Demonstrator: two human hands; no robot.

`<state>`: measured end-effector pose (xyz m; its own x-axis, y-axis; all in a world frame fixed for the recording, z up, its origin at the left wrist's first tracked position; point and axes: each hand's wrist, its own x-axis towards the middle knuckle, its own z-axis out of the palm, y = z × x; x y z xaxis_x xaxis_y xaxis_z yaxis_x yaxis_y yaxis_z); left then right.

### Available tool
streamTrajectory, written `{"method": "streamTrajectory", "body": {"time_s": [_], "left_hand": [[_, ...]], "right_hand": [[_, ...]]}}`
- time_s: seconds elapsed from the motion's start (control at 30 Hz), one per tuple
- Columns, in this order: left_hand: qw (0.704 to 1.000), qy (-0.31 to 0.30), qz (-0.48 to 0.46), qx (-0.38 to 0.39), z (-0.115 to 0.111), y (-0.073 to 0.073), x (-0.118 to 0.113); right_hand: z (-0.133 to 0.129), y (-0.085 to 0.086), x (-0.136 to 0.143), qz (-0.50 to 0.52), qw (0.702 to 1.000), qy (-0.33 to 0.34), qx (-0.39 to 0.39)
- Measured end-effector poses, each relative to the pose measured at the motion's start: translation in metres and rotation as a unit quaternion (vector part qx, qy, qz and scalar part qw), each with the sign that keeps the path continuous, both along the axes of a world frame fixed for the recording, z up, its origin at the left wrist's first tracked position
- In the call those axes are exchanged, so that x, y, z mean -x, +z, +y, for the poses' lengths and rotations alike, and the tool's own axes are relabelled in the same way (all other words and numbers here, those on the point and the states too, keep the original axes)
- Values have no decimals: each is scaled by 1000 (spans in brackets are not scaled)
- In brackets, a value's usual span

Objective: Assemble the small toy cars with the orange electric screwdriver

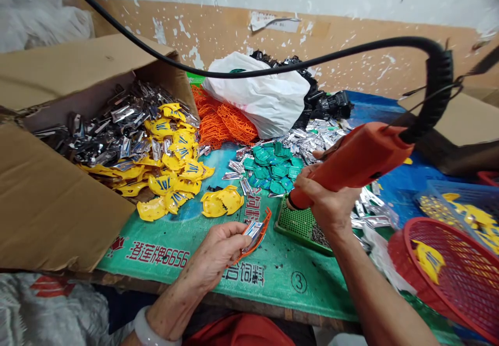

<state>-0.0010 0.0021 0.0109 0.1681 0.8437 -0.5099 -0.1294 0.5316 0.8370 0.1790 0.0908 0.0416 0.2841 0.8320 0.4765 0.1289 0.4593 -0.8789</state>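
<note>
Between the thumb and fingers of my left hand (222,250) is an orange curved plastic part (266,225) with a silver-and-blue piece (254,230) on it. My right hand (327,197) is wrapped round a red electric screwdriver (358,156), tilted with its tip down at the left, over a green perforated tray (298,223). Small screws (319,235) lie in the tray, partly behind my right wrist. Yellow plastic parts (222,201) lie beyond my left hand, and a pile of green parts (275,166) sits behind the tray.
An open cardboard box (50,200) with dark, silver and yellow parts fills the left. Orange netting (226,119) and a white bag (257,93) lie at the back. Red (405,263) and blue (432,187) baskets stand at right. A black cable (241,74) hangs across.
</note>
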Motion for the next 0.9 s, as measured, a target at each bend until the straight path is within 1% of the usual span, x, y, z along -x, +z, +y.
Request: {"method": "streamTrajectory", "body": {"time_s": [0.13,0.3,0.37,0.43,0.53,0.63,0.7,0.8,0.9], "left_hand": [[1000,-3,7,-2,-1,-3,1],[1000,-21,10,-19,-1,-2,1],[999,-29,19,-24,-1,-1,1],[999,-31,22,-26,-2,-2,0],[999,-23,20,-27,-2,-3,-2],[999,-11,27,-22,-1,-2,-4],[999,-13,23,-21,-1,-2,-4],[999,-24,3,-30,-1,-3,-2],[999,-18,-14,-23,-2,-7,-1]], "right_hand": [[0,0,2,-5,1000,-21,4],[3,-3,0,33,999,-3,23],[4,-1,-3,61,998,3,26],[2,7,-6,82,996,8,19],[-7,28,-6,116,993,26,6],[-25,50,-3,157,984,86,15],[-38,58,1,162,976,145,28],[-55,61,7,168,960,221,38],[-63,55,14,187,942,275,39]]}}
